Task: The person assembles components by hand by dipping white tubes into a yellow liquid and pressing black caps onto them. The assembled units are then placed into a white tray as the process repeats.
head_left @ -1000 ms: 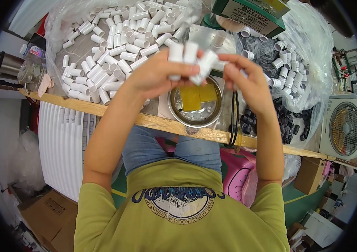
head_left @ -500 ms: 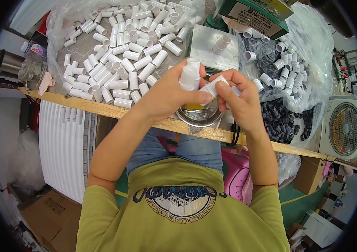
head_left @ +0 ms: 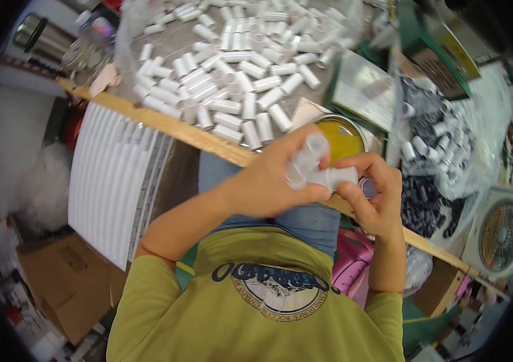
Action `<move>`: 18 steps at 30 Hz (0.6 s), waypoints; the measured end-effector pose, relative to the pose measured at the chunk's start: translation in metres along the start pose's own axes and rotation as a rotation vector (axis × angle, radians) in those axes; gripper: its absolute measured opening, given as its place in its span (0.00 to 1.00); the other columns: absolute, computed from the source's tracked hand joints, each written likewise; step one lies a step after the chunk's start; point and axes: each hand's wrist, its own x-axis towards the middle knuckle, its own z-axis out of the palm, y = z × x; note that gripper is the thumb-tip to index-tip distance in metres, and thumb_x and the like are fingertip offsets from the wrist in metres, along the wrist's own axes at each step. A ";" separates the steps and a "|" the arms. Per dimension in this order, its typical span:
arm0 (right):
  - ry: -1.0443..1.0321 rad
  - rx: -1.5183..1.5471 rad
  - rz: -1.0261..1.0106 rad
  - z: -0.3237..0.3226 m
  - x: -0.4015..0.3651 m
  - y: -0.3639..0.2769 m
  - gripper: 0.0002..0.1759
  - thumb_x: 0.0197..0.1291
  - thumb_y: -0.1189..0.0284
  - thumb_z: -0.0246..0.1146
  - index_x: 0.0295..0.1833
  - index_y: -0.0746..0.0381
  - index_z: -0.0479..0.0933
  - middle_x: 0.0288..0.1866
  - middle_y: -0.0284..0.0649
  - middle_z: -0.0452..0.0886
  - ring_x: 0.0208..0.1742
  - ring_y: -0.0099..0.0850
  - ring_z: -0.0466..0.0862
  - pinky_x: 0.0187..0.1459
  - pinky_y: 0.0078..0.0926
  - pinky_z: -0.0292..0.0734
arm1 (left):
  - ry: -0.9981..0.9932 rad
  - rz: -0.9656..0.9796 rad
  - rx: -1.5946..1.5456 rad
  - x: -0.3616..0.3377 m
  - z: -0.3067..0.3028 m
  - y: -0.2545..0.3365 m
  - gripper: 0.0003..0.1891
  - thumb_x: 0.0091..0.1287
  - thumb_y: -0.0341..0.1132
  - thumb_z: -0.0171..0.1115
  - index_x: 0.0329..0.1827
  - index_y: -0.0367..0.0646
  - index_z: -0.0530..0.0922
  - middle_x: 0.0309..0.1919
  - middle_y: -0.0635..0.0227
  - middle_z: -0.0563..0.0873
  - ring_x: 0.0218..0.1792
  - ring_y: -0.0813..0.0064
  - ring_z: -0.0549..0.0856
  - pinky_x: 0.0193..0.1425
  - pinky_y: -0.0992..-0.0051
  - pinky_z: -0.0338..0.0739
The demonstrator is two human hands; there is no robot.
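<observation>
My left hand is closed around a white plastic tube, which stands tilted with its open end up. A shorter white plastic fitting lies between both hands; my left thumb touches it and my right finger and thumb pinch its other end. In the palm of my right hand sits another small cylindrical piece with a greyish round end. Motion blur hides finer detail. Just beyond the hands is a round tin showing yellow inside.
Loose white tubes cover the bench behind a wooden edge. A metal plate lies behind the tin. At right are white fittings, black rings and a fan. White ribbed panels stand left below the bench.
The view has swung, so the bench appears shifted and tilted. My hands have come off the tin toward my body, leaving its yellow inside visible. Both still hold the white parts.
</observation>
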 end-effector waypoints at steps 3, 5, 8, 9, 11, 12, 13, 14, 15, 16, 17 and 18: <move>0.147 0.364 0.285 0.035 -0.004 -0.002 0.10 0.62 0.74 0.65 0.45 0.69 0.76 0.27 0.37 0.82 0.25 0.20 0.79 0.30 0.16 0.73 | 0.190 0.635 0.897 -0.015 0.005 -0.008 0.18 0.50 0.25 0.71 0.44 0.43 0.76 0.40 0.57 0.80 0.35 0.58 0.82 0.36 0.68 0.78; 0.113 0.475 0.400 0.042 -0.001 -0.009 0.15 0.60 0.75 0.65 0.51 0.68 0.76 0.25 0.31 0.79 0.25 0.18 0.75 0.30 0.15 0.70 | 0.195 0.580 0.843 -0.026 -0.006 -0.006 0.19 0.50 0.26 0.72 0.45 0.43 0.76 0.40 0.56 0.81 0.36 0.59 0.83 0.37 0.68 0.79; 0.005 0.209 0.224 0.031 -0.002 -0.006 0.21 0.57 0.76 0.66 0.58 0.66 0.75 0.27 0.30 0.78 0.30 0.18 0.76 0.35 0.17 0.70 | 0.381 0.423 0.870 -0.060 -0.042 0.005 0.16 0.56 0.28 0.70 0.46 0.40 0.76 0.38 0.58 0.84 0.35 0.63 0.85 0.39 0.71 0.80; 0.089 0.156 0.220 0.022 -0.006 -0.005 0.26 0.55 0.78 0.66 0.62 0.64 0.74 0.29 0.29 0.77 0.33 0.19 0.75 0.38 0.18 0.69 | 0.553 0.353 0.838 -0.077 -0.070 0.007 0.18 0.55 0.27 0.68 0.50 0.43 0.77 0.39 0.64 0.83 0.38 0.67 0.85 0.43 0.70 0.79; 0.293 0.045 0.312 -0.002 -0.022 0.008 0.23 0.56 0.80 0.63 0.60 0.65 0.75 0.30 0.28 0.74 0.32 0.17 0.72 0.35 0.14 0.67 | 0.980 0.182 0.624 -0.109 -0.134 0.025 0.14 0.59 0.29 0.70 0.46 0.41 0.79 0.38 0.71 0.84 0.38 0.82 0.82 0.43 0.79 0.77; 0.346 0.025 0.353 -0.018 -0.032 0.015 0.20 0.59 0.79 0.61 0.58 0.66 0.76 0.30 0.27 0.73 0.31 0.16 0.71 0.34 0.12 0.65 | 1.117 0.035 0.802 -0.132 -0.179 0.033 0.15 0.56 0.29 0.71 0.45 0.39 0.79 0.36 0.68 0.85 0.37 0.80 0.82 0.45 0.78 0.76; 0.410 0.061 0.343 -0.031 -0.046 0.031 0.16 0.63 0.77 0.59 0.56 0.67 0.77 0.29 0.28 0.72 0.30 0.16 0.69 0.33 0.12 0.64 | 1.160 -0.122 0.866 -0.156 -0.224 0.032 0.16 0.54 0.30 0.72 0.45 0.39 0.80 0.36 0.66 0.85 0.37 0.79 0.83 0.46 0.77 0.76; 0.456 -0.050 0.401 -0.042 -0.053 0.035 0.13 0.65 0.76 0.59 0.53 0.67 0.78 0.29 0.28 0.72 0.30 0.16 0.69 0.33 0.12 0.63 | 1.199 -0.280 0.925 -0.173 -0.263 0.026 0.16 0.52 0.30 0.73 0.44 0.38 0.80 0.37 0.64 0.86 0.36 0.78 0.83 0.46 0.76 0.76; 0.471 -0.101 0.412 -0.050 -0.058 0.040 0.12 0.66 0.75 0.60 0.52 0.67 0.79 0.29 0.28 0.72 0.30 0.16 0.69 0.33 0.12 0.63 | 1.155 -0.399 0.951 -0.180 -0.288 0.019 0.18 0.51 0.31 0.73 0.44 0.37 0.81 0.37 0.63 0.86 0.36 0.76 0.84 0.45 0.75 0.77; 0.487 -0.153 0.422 -0.056 -0.062 0.044 0.11 0.66 0.74 0.60 0.51 0.67 0.79 0.29 0.28 0.72 0.30 0.15 0.68 0.33 0.12 0.63 | 1.108 -0.518 0.973 -0.184 -0.309 0.012 0.19 0.49 0.31 0.74 0.45 0.37 0.81 0.38 0.62 0.87 0.36 0.75 0.84 0.44 0.73 0.78; 0.485 -0.192 0.423 -0.061 -0.066 0.047 0.11 0.67 0.73 0.60 0.51 0.67 0.79 0.30 0.28 0.72 0.30 0.15 0.68 0.33 0.12 0.62 | 1.074 -0.610 0.936 -0.186 -0.327 0.004 0.19 0.49 0.32 0.74 0.45 0.36 0.82 0.38 0.62 0.87 0.36 0.74 0.84 0.43 0.73 0.79; 0.486 -0.231 0.427 -0.064 -0.070 0.050 0.11 0.67 0.73 0.60 0.50 0.67 0.79 0.30 0.28 0.72 0.30 0.15 0.68 0.33 0.12 0.62 | 1.035 -0.701 0.898 -0.187 -0.344 -0.003 0.20 0.49 0.32 0.75 0.45 0.35 0.82 0.38 0.62 0.87 0.36 0.73 0.84 0.42 0.72 0.80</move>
